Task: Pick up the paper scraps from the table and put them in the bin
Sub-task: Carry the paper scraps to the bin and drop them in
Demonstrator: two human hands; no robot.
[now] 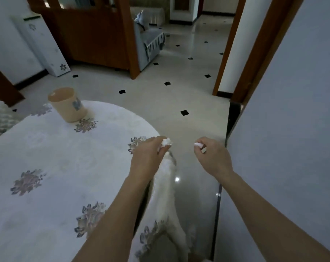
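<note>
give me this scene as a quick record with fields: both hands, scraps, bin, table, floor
left hand: grips a crumpled white paper scrap at the table's right edge
right hand: pinches a small white scrap, off the table and above the floor
bin: beige, upright, open top, standing on the far side of the table, apart from both hands
table: rounded edge, white cloth with a flower print
floor: glossy pale tiles with small black diamonds
task state: both scraps in hand, not yet in the bin
</note>
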